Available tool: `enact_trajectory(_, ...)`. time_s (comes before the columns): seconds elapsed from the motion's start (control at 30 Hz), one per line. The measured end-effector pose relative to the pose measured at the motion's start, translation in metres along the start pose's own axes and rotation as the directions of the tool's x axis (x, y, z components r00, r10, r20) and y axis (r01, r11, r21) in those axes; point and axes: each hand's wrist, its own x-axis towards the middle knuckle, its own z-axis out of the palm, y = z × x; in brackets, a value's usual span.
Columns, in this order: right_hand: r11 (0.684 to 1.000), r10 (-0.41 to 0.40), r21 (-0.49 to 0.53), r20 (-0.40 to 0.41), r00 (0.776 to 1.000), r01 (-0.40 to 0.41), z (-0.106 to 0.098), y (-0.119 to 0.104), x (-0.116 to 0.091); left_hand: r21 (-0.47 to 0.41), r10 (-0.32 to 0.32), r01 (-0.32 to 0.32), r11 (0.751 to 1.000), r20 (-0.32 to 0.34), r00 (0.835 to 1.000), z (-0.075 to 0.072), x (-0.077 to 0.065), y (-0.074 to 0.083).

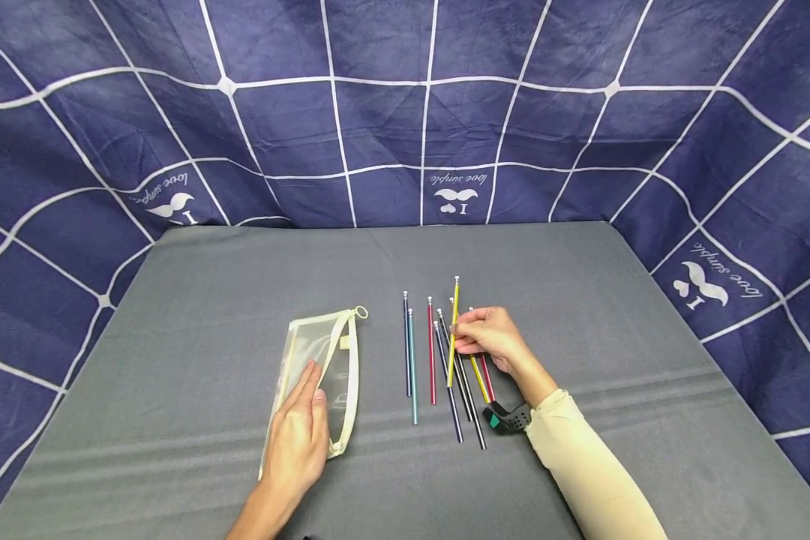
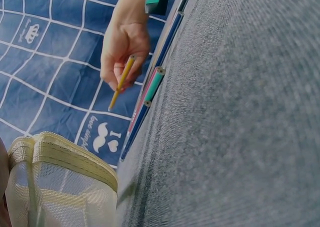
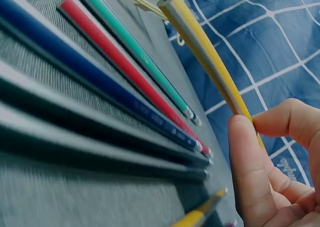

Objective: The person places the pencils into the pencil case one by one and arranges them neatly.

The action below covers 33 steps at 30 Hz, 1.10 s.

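Note:
A yellow pencil (image 1: 455, 296) is pinched near its middle between the thumb and fingers of my right hand (image 1: 493, 337), raised over the other pencils. The right wrist view shows its flat, unsharpened end (image 3: 167, 0) pointing up, away from the fingertips. My left hand (image 1: 297, 435) holds the sheer pouch (image 1: 309, 336), its long fingers lying straight along the top wall at the zip edge. The pouch mouth gapes toward the pencils, with a cream zip band (image 2: 75, 159) on either side. Part of its near edge is hidden under the left hand.
Several pencils lie roughly parallel on the grey table (image 1: 547, 262), among them a teal one (image 1: 413, 375) and a red one (image 1: 431, 360). Another yellow pencil (image 1: 478, 375) lies under the right hand. A blue checked cloth (image 1: 378, 127) hangs behind the table.

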Motion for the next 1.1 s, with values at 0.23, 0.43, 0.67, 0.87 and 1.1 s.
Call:
enact_trajectory(0.23, 0.998, -0.015, 0.058, 0.045, 0.999, 0.012, 0.019, 0.0, 0.001, -0.003, 0.003, -0.003, 1.0, 0.001, 1.0, 0.001, 0.0, 0.0)
enact_trajectory(0.43, 0.997, -0.012, 0.075, 0.081, 0.997, 0.005, 0.039, 0.0, 0.002, 0.0, -0.003, 0.003, 1.0, 0.003, 1.0, 0.001, 0.0, 0.0)
enact_trajectory(0.67, 0.995, -0.007, 0.104, 0.135, 0.991, -0.008, 0.058, 0.002, 0.0, 0.002, 0.013, -0.013, 1.0, -0.003, 1.0, 0.001, 0.0, 0.0)
enact_trajectory(0.87, 0.988, -0.011, 0.151, 0.134, 0.991, -0.01, 0.072, 0.004, 0.0, 0.0, 0.002, -0.002, 1.0, 0.018, 1.0, 0.001, 0.0, 0.001)
enact_trajectory(1.1, 0.988, -0.026, 0.153, 0.182, 0.983, -0.002, 0.088, 0.001, -0.003, -0.002, -0.028, 0.028, 1.0, 0.039, 0.999, 0.004, 0.001, 0.003)
